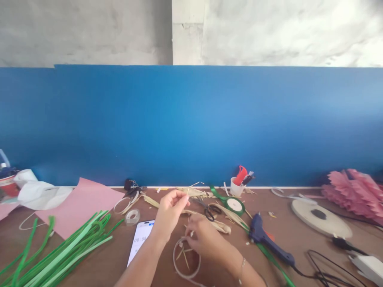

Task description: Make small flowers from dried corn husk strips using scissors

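My left hand [171, 211] is raised over the middle of the table, thumb and forefinger pinched together. What sits in the pinch is too small to make out; a thin pale bit shows at the fingertips. Lower and to the right, my right hand [205, 239] hangs slightly blurred, thumb and fingers apart, with nothing visible between them. Just below its fingertips lies a loop of whitish ribbon [200, 263] with small straw-coloured scraps [186, 258] inside. Dried husk strips [223, 228] and black-handled scissors [209, 214] lie behind my hands.
On the left are green pipe cleaners [70, 249], pink paper [86, 199], clear tape [132, 217] and a phone [140, 239]. Rightward lie a green ribbon spool [235, 205], white cup [236, 188], glue gun [265, 237], round pale disc [321, 219], cables and pink pleated paper [353, 193]. A blue panel [191, 123] stands behind.
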The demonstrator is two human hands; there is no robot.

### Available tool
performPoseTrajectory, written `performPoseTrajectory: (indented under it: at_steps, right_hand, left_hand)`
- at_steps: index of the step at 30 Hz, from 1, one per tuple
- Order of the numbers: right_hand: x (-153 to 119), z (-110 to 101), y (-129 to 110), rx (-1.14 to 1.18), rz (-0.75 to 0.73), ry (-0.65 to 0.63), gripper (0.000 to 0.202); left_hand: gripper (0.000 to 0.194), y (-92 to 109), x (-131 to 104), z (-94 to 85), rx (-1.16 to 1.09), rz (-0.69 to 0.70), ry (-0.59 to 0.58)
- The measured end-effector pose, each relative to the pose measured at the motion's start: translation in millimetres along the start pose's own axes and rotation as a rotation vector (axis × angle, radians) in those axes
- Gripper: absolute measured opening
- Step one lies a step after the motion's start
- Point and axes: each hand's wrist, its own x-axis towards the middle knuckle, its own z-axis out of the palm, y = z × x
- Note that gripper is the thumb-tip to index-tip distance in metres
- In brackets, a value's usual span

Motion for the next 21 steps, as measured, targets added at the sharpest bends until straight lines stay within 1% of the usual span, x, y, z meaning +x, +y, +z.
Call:
performPoseTrajectory:
  at_steps: [2,5,7,9,12,14,16,18,21]
  right_hand:
    - [1,-19,-5,0.127,0.045,0.073,0.015]
    - [-3,-47,-13,0.284,0.098,0.147,0.017]
    - [-7,-61,-17,0.373,0.116,0.185,0.016]
    - [-11,-69,-20,0.492,0.143,0.209,0.015]
    - [-15,-74,-24,0.635,0.170,0.215,0.017]
    - [-17,-74,-25,0.652,0.164,0.203,0.018]
    - [-17,-73,-26,0.654,0.163,0.186,0.018]
    - [-17,-72,-26,0.649,0.164,0.175,0.018]
    - [-16,-69,-27,0.639,0.157,0.195,0.015]
  left_hand:
    - [0.017,0,1,-1.3,0.047,0.045,0.005]
    - [0.012,2,-1,-1.8,0.121,0.106,0.011]
    - [0.011,4,-5,-0.7,0.188,0.159,-0.002]
    - [0.010,5,-8,0.6,0.249,0.229,-0.031]
    - [0.010,4,-11,1.4,0.287,0.331,-0.051]
    - [0.010,3,-11,0.6,0.301,0.375,-0.059]
    - [0.011,2,-11,-0.7,0.337,0.407,-0.090]
    - [0.012,3,-12,-1.3,0.398,0.419,-0.118]
    - [0.015,5,-15,0.9,0.464,0.393,-0.100]
